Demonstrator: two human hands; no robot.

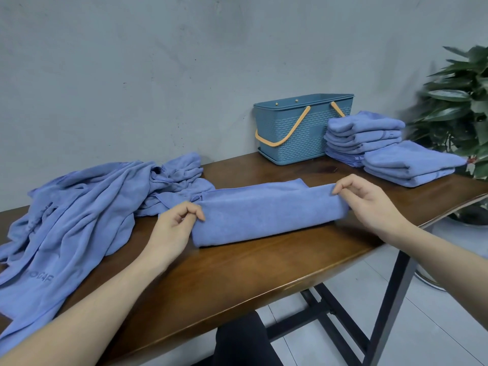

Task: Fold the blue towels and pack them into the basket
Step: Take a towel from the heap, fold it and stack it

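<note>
A blue towel, folded into a long strip, lies across the middle of the wooden table. My left hand pinches its left end and my right hand pinches its right end. A heap of unfolded blue towels covers the left side of the table. Two stacks of folded blue towels sit at the right: a taller one and a lower one in front of it. The blue basket with orange handles stands at the back by the wall, and its inside is hidden.
A leafy green plant stands beyond the table's right end. The grey wall runs close behind the table. Black table legs and a tiled floor show below the front edge.
</note>
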